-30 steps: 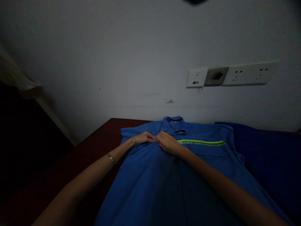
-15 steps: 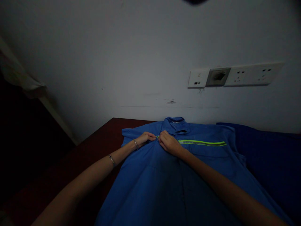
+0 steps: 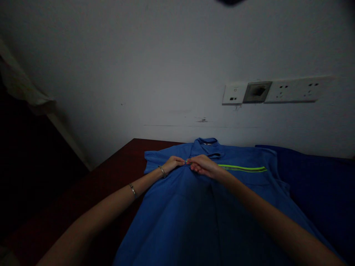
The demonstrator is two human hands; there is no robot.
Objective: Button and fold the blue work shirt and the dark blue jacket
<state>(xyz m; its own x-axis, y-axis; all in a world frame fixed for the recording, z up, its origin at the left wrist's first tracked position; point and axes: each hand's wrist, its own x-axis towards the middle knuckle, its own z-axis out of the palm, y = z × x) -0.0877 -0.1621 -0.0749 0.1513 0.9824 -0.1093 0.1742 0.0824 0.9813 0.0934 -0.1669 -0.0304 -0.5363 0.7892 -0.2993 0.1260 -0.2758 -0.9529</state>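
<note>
Blue shirt: spread on dark red worktop, collar toward wall. Left hand: fingertips pinching shirt front. Right hand: pinching just beside, fingertips nearly meeting the left's. Possible faults: slipped pinch, from so small a hold; puckered cloth, from uneven pulling.

Wall: stops me just past the collar.
Worktop: open left of the shirt, though my left forearm crosses it.
Fingers: mine nearly meet, little gap between.

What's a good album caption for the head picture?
Left hand and right hand pinch a blue shirt below its collar.
</note>
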